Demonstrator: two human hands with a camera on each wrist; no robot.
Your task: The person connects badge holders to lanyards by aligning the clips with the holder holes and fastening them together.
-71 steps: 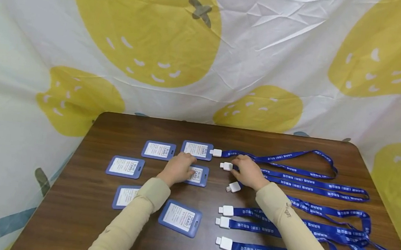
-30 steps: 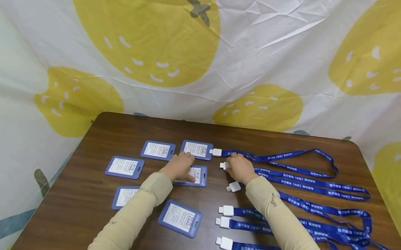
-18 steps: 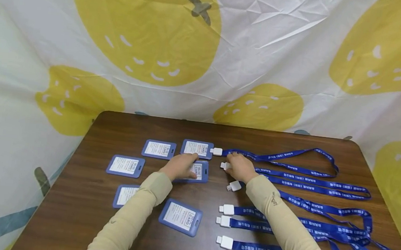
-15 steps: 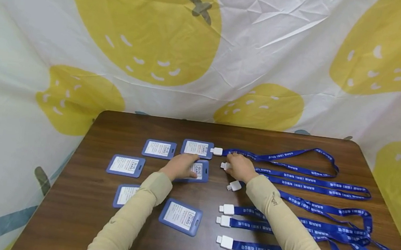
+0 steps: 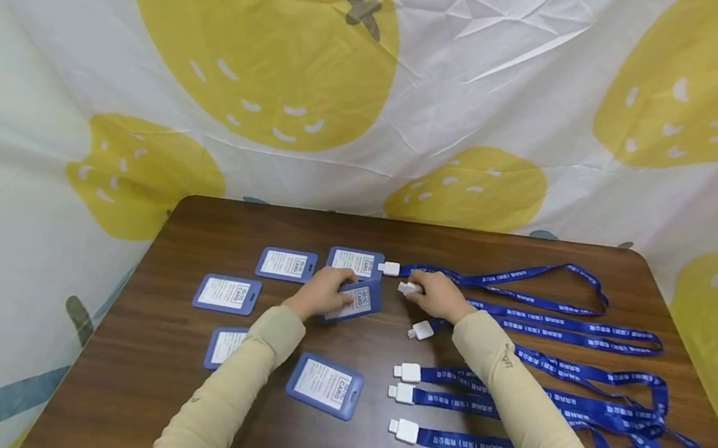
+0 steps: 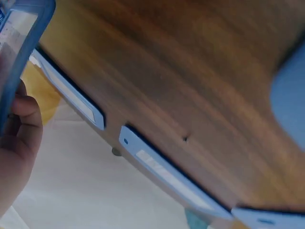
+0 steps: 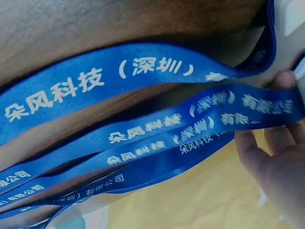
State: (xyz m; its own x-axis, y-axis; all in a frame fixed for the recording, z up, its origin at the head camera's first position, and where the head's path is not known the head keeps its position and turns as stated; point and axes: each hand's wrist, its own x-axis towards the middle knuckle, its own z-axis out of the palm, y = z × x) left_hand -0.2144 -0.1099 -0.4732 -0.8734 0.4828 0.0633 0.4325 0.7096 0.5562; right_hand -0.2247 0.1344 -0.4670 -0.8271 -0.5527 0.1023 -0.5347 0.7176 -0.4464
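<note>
My left hand point(image 5: 323, 291) grips a blue ID card holder point(image 5: 360, 300) by its left side, tilted and lifted so that it overlaps the holder behind it in the head view. In the left wrist view the fingers curl at the edge of that card holder point(image 6: 24, 45). My right hand point(image 5: 440, 294) pinches a blue lanyard by its white plastic clip point(image 5: 409, 288), a short way right of the held card holder. The blue lanyard strap point(image 7: 224, 107) with white lettering runs back from the fingers in the right wrist view.
At the back, another card holder point(image 5: 355, 261) meets the white clip point(image 5: 389, 268) of a looped lanyard. Several card holders lie left and in front, one of them point(image 5: 324, 386) nearest. Several lanyards point(image 5: 467, 443) lie at right on the brown table point(image 5: 139, 376), before a fruit-print curtain point(image 5: 311, 175).
The left hand has picked the card holder up off the table and tilted it. The right hand has raised the white clip slightly and shifted a little right.
</note>
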